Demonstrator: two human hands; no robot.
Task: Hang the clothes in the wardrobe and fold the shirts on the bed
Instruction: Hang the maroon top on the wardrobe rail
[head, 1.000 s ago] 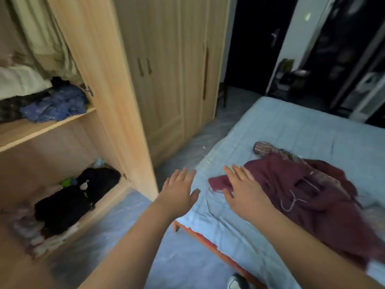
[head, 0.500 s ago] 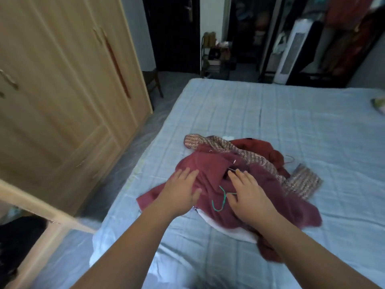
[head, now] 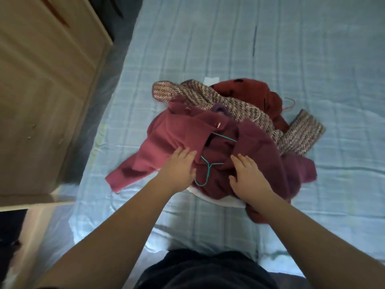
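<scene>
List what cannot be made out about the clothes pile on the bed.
- Teal wire hanger: head view, only hook and part of the arms show; the maroon garment covers the rest.
- White cloth: head view, only an edge shows under the maroon garment; kind unclear.
- Red wire: head view, mostly behind the dark red garment; tiny.
- Wardrobe: cut off by left and top edges.

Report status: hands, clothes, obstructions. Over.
Left hand and right hand open, resting on maroon garment. Green hanger lies between them. Woven garment overlaps pile's far side.
</scene>
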